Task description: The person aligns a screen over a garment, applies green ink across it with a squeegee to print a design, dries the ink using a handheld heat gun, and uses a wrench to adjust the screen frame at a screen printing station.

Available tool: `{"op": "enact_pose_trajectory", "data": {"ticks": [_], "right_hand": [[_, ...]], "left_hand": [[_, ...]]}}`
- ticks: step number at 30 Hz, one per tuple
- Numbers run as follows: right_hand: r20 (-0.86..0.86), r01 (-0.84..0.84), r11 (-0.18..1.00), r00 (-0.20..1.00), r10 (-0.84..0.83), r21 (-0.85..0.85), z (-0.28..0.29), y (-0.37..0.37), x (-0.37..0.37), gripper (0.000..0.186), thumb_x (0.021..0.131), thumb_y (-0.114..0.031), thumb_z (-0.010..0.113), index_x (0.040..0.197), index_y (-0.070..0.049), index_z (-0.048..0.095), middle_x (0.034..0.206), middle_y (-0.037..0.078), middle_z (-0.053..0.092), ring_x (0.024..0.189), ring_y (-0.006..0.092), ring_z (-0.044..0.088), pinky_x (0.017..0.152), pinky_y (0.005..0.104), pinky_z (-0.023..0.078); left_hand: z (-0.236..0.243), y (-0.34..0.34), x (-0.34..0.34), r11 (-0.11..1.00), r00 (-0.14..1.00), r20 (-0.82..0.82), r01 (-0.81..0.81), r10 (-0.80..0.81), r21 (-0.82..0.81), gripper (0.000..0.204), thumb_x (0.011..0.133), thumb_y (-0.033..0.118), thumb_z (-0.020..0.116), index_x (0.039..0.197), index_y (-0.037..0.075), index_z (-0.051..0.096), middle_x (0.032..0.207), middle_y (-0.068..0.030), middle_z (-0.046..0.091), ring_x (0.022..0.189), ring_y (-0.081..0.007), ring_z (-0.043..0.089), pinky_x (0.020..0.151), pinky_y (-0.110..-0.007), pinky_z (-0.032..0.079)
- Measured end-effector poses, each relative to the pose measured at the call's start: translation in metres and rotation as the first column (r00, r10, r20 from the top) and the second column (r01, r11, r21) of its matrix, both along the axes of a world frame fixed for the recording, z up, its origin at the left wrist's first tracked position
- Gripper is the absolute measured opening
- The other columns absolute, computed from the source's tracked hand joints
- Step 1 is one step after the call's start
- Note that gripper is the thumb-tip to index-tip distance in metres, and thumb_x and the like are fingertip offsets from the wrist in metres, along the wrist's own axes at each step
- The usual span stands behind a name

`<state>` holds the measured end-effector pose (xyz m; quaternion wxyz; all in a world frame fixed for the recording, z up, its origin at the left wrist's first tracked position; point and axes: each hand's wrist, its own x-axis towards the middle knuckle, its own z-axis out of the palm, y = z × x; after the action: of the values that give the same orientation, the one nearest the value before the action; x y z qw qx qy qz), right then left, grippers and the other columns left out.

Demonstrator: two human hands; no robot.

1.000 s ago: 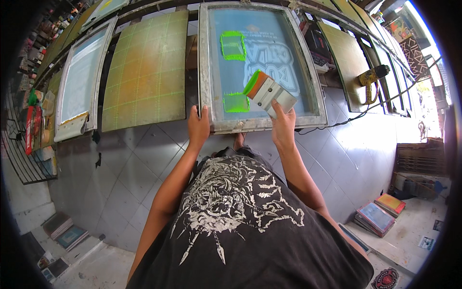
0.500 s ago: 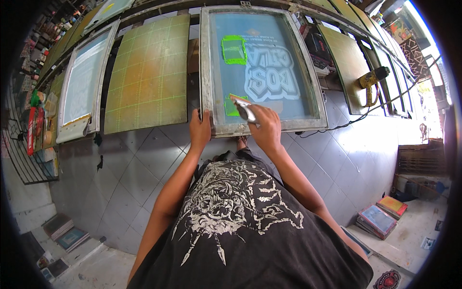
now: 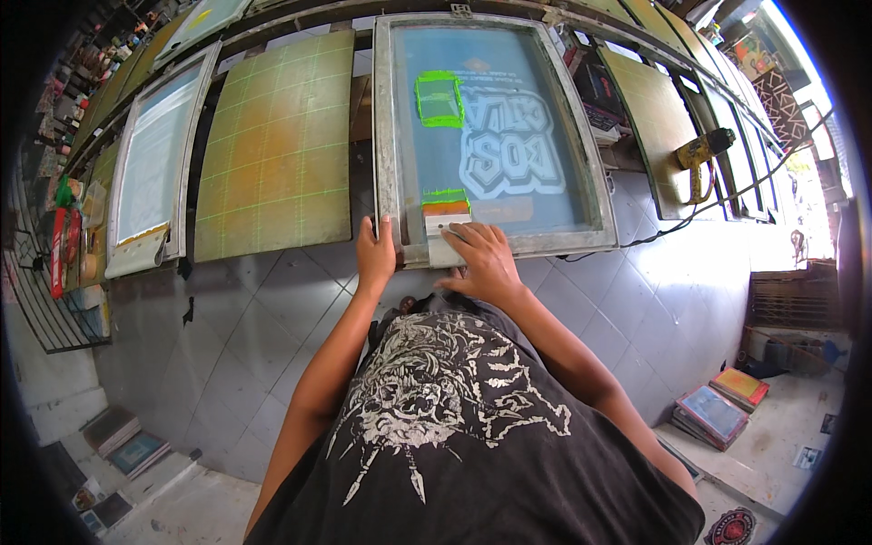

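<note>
From my station I am watching the right hand (image 3: 486,259) grasping the squeegee (image 3: 445,223), fingers pressing across its metal holder. The squeegee is resting at the near end of the blue mesh (image 3: 504,54), its orange blade (image 3: 447,209) facing away from the wearer and its holder overlapping the near rail of the screen frame (image 3: 384,136). A second ago I was seeing it raised and tilted over the mesh; now it is lying low and is covering most of the lower green patch (image 3: 445,195). The upper green patch (image 3: 440,100) is standing uncovered. I am judging that the work is passing from carrying ink to drawing it over the lower patch. The left hand (image 3: 375,250) is staying at the frame's left near corner, apparently steadying it; I am unable to tell whether its fingers are clenching.
</note>
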<state>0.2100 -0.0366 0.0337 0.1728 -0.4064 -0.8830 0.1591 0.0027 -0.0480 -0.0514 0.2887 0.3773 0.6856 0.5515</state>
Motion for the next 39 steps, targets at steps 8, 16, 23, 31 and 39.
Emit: {"op": "enact_pose_trajectory", "data": {"ticks": [8,16,23,31,39], "right_hand": [[0.045,0.876,0.470,0.468,-0.883,0.105,-0.027,0.076,0.184,0.073,0.080,-0.048,0.062,0.131,0.000,0.042,0.129,0.026,0.046,0.121,0.0385,0.044,0.102,0.0434,0.035],[0.147,0.858,0.377,0.447,-0.882,-0.348,-0.014,0.121,0.232,0.062,0.091,-0.050,0.040,0.094,0.007,0.063,0.091,0.031,0.061,0.095,0.0438,0.058,0.082,0.0470,0.043],[0.030,0.805,0.393,0.452,-0.892,-0.444,0.030,0.085,0.178,0.060,0.094,-0.046,0.035,0.094,0.008,0.061,0.081,0.024,0.062,0.082,0.0346,0.060,0.078,0.0415,0.044],[-0.280,0.534,0.612,0.575,-0.769,-0.583,-0.011,0.053,-0.001,0.045,0.096,-0.036,0.040,0.104,0.004,0.059,0.095,0.022,0.063,0.090,0.0315,0.060,0.082,0.0399,0.043],[-0.227,0.585,0.603,0.589,-0.776,-0.543,-0.024,0.052,-0.176,0.047,0.095,-0.037,0.038,0.086,0.006,0.056,0.083,0.028,0.058,0.084,0.0454,0.056,0.075,0.0481,0.042]], "left_hand": [[-0.013,0.005,-0.019,0.968,0.986,-0.120,0.089,-0.119,-0.235,0.053,0.092,0.038,0.050,0.111,-0.012,0.049,0.104,-0.0281,0.058,0.100,-0.0374,0.056,0.086,-0.038,0.042],[0.046,0.003,-0.009,0.971,0.983,-0.146,0.077,-0.112,-0.225,0.045,0.093,0.037,0.049,0.102,-0.007,0.053,0.092,-0.0230,0.060,0.085,-0.0330,0.058,0.077,-0.037,0.044],[0.065,-0.033,-0.057,0.984,0.999,-0.015,0.041,-0.044,-0.176,0.033,0.093,0.026,0.051,0.102,-0.005,0.056,0.089,-0.0133,0.063,0.081,-0.0178,0.055,0.073,-0.032,0.044],[0.077,-0.074,-0.256,0.958,0.956,-0.273,-0.174,0.108,-0.229,0.039,0.095,0.029,0.047,0.107,-0.006,0.058,0.097,-0.0152,0.063,0.090,-0.0207,0.057,0.082,-0.032,0.043],[0.054,-0.073,-0.432,0.940,0.906,-0.417,-0.202,0.074,-0.273,0.048,0.095,0.037,0.044,0.110,-0.007,0.057,0.102,-0.0181,0.062,0.096,-0.0270,0.057,0.086,-0.035,0.042]]}}
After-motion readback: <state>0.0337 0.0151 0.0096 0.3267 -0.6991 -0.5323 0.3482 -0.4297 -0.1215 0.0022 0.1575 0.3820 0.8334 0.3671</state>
